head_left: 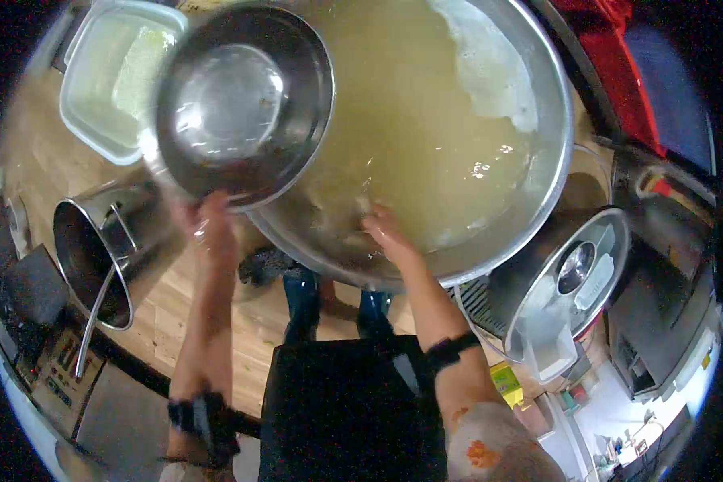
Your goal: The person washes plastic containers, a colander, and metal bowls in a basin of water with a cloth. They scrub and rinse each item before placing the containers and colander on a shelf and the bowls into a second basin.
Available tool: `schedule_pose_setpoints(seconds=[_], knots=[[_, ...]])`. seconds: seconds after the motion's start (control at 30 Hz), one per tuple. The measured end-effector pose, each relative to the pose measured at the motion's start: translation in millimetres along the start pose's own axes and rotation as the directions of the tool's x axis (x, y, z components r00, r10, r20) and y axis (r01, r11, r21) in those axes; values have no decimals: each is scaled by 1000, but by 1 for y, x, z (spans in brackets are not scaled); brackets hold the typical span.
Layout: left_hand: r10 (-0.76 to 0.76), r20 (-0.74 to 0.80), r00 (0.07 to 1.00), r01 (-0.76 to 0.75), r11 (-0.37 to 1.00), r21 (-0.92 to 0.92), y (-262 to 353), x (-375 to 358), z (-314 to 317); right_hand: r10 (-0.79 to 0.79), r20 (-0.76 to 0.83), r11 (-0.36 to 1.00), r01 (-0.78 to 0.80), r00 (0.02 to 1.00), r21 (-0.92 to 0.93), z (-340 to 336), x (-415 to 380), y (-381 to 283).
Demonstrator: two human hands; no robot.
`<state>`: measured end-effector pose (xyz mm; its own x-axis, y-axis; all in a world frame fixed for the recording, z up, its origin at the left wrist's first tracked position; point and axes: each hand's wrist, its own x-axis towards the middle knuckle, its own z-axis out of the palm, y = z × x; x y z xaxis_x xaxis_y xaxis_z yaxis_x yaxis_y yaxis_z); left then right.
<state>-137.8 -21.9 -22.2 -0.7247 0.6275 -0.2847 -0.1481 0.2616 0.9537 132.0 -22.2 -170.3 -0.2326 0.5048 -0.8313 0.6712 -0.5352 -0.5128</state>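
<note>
My left hand [209,229] grips the rim of a round stainless steel bowl [229,104], tilted so that its shiny inside faces me. The bowl hangs over the left edge of a very large metal basin [561,161] of cloudy, yellowish water [402,104]. White foam [494,72] floats on the water at the basin's far right side. My right hand [387,233] reaches over the near side of the basin, its fingertips at or under the water. Blur and murky water hide those fingers, and whether they hold anything does not show.
At the far left sits a pale plastic tub [72,120] with liquid in it. A tall steel pot [124,277] lies tilted on the left, near a panel with buttons [60,369]. To the right, a large metal bowl [614,233] contains a smaller bowl and white plastic containers.
</note>
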Motion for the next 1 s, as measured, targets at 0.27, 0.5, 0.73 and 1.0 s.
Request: schedule_pose_setpoints(seconds=[0.27, 0.5, 0.73, 1.0], knots=[[325, 364, 873, -443, 841, 311, -33, -52, 91, -247, -70, 645, 218, 967, 733, -76, -116, -72], [-389, 236, 891, 400, 917, 0, -61, -88, 72, -512, -235, 802, 361, 826, -477, 19, -60, -55], [-531, 397, 749, 521, 841, 144, -43, -87, 67, -333, -8, 540, 184, 943, -822, -35, -24, -25], [-755, 401, 518, 753, 625, 205, -18, -83, 81, -273, -307, 879, 366, 912, 307, 1, 14, -88]])
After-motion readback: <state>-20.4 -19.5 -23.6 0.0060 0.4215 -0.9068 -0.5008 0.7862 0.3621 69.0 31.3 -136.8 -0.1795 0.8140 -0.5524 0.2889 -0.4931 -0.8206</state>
